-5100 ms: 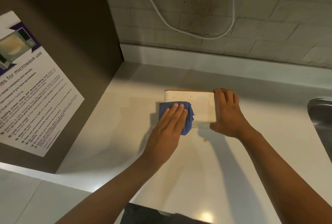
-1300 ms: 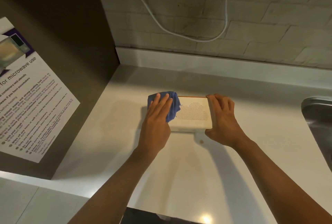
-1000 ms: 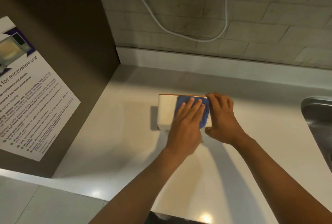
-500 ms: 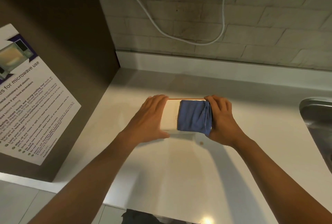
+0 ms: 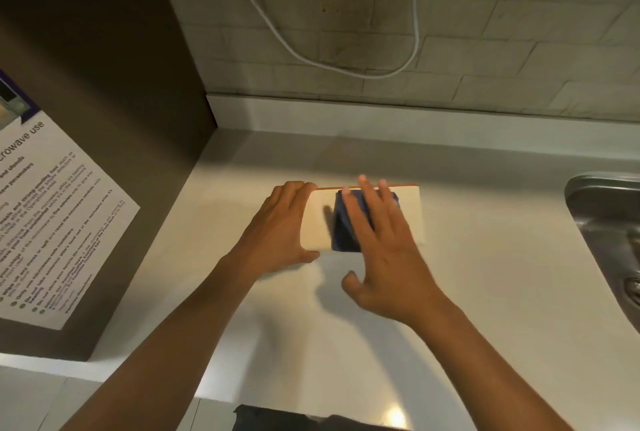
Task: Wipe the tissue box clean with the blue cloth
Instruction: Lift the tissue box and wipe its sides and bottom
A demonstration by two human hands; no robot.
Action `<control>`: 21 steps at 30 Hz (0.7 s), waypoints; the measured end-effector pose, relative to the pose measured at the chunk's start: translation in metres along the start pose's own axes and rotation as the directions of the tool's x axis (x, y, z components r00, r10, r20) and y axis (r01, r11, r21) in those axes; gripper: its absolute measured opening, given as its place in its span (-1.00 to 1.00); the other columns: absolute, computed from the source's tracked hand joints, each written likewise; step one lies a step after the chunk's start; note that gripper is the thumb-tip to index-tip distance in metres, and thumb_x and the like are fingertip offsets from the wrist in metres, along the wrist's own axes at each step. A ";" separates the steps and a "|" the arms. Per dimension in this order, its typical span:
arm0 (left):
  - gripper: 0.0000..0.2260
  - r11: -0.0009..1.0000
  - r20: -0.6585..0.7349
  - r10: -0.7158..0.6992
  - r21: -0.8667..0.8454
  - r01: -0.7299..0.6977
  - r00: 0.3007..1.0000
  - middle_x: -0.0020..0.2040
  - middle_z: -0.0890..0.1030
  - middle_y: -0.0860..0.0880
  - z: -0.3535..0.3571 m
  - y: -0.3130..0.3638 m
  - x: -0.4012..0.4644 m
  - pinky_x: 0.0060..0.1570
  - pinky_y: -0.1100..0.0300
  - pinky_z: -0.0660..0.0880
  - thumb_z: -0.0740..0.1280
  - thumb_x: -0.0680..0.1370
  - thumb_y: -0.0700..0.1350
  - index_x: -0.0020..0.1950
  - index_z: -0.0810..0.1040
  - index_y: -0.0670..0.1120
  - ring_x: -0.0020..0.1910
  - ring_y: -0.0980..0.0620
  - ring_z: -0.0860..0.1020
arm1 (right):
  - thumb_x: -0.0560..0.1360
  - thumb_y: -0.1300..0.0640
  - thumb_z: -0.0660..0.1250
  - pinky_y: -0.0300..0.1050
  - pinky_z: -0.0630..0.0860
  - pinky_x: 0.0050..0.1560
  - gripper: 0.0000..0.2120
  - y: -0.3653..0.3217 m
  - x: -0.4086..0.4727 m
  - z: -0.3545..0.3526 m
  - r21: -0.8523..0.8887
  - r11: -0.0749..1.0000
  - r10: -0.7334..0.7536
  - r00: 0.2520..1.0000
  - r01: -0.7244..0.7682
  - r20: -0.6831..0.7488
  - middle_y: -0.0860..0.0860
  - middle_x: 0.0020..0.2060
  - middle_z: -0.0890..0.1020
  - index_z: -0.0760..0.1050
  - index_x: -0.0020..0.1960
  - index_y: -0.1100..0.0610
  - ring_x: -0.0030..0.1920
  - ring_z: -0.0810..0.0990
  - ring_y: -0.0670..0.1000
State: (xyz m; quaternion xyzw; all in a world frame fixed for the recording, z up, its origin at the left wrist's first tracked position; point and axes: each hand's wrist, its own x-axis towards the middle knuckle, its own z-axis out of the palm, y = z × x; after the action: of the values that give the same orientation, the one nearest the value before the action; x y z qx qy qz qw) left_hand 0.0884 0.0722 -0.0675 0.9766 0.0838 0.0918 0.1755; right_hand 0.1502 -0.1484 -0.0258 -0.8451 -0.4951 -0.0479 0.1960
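Right hand (image 5: 384, 250) motion-blurred, hides part of blue cloth (image 5: 343, 226); sink (image 5: 609, 243) cut off at right edge.

- Left hand (image 5: 277, 233): bare, with no glove, ring or watch showing; the forearm is bare as far as the picture's lower edge, no sleeve in view.
- Right hand (image 5: 384, 257): bare too, its fingers blurred; wrist and forearm uncovered.
- Dark garment (image 5: 277, 418): a strip of dark cloth between the two forearms, at the bottom edge.
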 end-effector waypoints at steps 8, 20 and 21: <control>-0.02 1.000 -0.054 -0.014 -0.024 0.013 0.998 0.44 0.32 -0.02 -0.001 0.008 -0.010 0.22 0.08 0.48 0.63 0.24 0.22 0.50 0.18 0.03 0.35 -0.02 0.36 | 0.39 0.40 0.32 0.03 0.14 0.49 -0.26 0.002 -0.003 0.048 -0.021 0.993 0.112 0.989 -0.114 -0.096 0.06 0.53 0.22 0.21 0.53 0.18 0.53 0.15 0.12; -0.01 0.996 -0.026 -0.029 -0.090 0.027 0.999 0.39 0.24 0.08 0.001 0.010 -0.011 0.12 0.23 0.45 0.68 0.22 0.09 0.47 0.16 0.06 0.32 0.11 0.29 | 0.49 0.17 0.21 0.22 0.28 0.38 -0.55 0.028 0.010 0.031 0.117 0.939 0.344 0.891 -0.324 -0.295 0.12 0.33 0.46 0.40 0.37 0.23 0.38 0.36 0.18; -0.02 0.996 -0.022 -0.040 -0.086 0.038 0.999 0.39 0.24 0.07 0.003 0.008 -0.010 0.11 0.22 0.46 0.68 0.22 0.10 0.47 0.16 0.05 0.32 0.09 0.31 | 0.50 0.17 0.20 0.22 0.28 0.37 -0.58 0.022 0.016 0.033 0.134 0.942 0.335 0.893 -0.308 -0.300 0.13 0.31 0.49 0.43 0.33 0.24 0.36 0.38 0.18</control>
State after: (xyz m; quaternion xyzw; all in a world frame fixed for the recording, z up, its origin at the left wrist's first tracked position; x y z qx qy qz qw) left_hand 0.0807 0.0617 -0.0688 0.9652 0.1009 0.1034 0.2178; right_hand 0.1731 -0.1320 -0.0579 -0.8875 -0.3117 -0.1300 0.3135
